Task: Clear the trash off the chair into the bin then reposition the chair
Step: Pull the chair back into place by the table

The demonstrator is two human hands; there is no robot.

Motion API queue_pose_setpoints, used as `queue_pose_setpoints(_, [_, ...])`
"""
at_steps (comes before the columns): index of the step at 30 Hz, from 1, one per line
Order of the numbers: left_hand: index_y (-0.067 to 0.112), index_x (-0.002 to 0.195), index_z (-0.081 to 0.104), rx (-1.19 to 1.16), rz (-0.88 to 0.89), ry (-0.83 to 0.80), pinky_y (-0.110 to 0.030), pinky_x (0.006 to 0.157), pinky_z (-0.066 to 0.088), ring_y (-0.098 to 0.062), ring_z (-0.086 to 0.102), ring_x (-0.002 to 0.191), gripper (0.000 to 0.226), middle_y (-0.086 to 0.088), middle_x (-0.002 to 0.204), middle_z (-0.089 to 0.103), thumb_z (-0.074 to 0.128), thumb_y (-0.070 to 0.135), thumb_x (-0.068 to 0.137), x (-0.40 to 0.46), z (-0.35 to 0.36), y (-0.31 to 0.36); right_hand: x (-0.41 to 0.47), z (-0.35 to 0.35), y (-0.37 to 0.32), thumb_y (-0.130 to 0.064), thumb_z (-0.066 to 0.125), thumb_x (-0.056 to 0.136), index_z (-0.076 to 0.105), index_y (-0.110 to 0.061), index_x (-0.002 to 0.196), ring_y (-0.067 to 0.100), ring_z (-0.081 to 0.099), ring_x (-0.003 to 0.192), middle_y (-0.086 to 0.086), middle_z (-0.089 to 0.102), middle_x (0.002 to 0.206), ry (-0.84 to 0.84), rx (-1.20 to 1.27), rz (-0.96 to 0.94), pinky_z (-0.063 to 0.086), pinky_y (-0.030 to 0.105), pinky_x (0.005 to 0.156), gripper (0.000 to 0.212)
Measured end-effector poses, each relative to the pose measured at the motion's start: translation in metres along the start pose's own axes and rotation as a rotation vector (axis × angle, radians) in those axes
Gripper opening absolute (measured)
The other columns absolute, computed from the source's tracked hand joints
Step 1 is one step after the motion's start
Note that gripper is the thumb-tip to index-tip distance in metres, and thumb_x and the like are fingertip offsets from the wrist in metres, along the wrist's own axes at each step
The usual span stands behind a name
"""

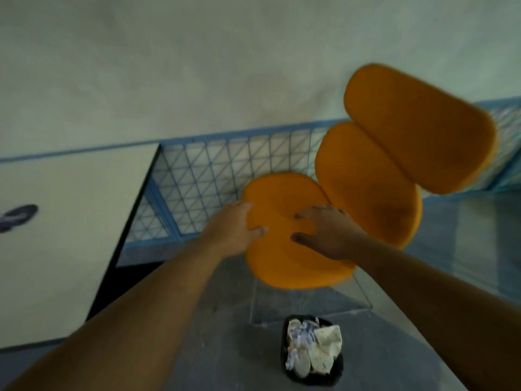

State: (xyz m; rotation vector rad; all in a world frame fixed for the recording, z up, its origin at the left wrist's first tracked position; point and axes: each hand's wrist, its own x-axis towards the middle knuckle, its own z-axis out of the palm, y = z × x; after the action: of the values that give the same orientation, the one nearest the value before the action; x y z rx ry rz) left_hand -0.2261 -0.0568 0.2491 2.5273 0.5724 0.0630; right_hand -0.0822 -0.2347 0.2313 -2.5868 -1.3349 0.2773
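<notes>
An orange padded chair (pixel 284 261) stands in front of me on a see-through base (pixel 363 297), its pads bare. My left hand (pixel 234 227) grips the left edge of the nearest pad, thumb on top and fingers over the rim. Spread and loosely bent, the fingers of my right hand (pixel 327 232) lie over the right part of the same pad; whether they touch it I cannot tell. Below the chair, a small black bin (pixel 311 380) on the grey floor holds crumpled paper and wrappers (pixel 313 348).
Two more orange pads (pixel 417 128) rise behind and to the right of the near one. A blue wire-grid panel (pixel 203 176) runs along the pale wall. A white table top (pixel 70 235) fills the left side.
</notes>
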Motion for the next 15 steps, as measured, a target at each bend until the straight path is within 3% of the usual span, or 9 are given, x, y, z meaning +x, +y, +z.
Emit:
queue_pose_setpoints(3, [0.018,0.15,0.028,0.011,0.043,0.064,-0.041,0.113,0.034,-0.023,0.038,0.138,0.08,-0.007,0.155,0.034,0.06,0.055,0.087,-0.013,-0.04,0.023,-0.011,-0.044,-0.023,-0.065,0.046,0.088,0.039,-0.038,0.137,0.024,0.031,0.138,-0.003,0.034,0.151,0.07,0.013,-0.005,0.024,0.046,0.111,0.057])
queue_pose_setpoints(5, [0.019,0.148,0.032,0.042,0.08,0.092,-0.033,0.107,0.036,-0.022,0.041,0.135,0.077,-0.007,0.152,0.038,0.06,0.056,0.087,-0.021,-0.062,0.039,-0.019,-0.073,-0.039,-0.063,0.046,0.089,0.039,-0.036,0.139,0.024,0.029,0.139,-0.003,0.031,0.153,0.106,0.033,0.0,0.023,0.045,0.113,0.057])
queue_pose_setpoints(15, [0.015,0.154,0.012,0.151,0.114,0.064,-0.04,0.12,0.023,-0.023,0.023,0.146,0.08,-0.005,0.161,0.019,0.054,0.048,0.094,-0.032,-0.112,0.095,-0.037,-0.16,-0.044,-0.06,0.05,0.089,0.028,-0.034,0.146,0.025,0.028,0.14,0.0,0.03,0.154,0.184,0.019,-0.069,0.024,0.042,0.112,0.067])
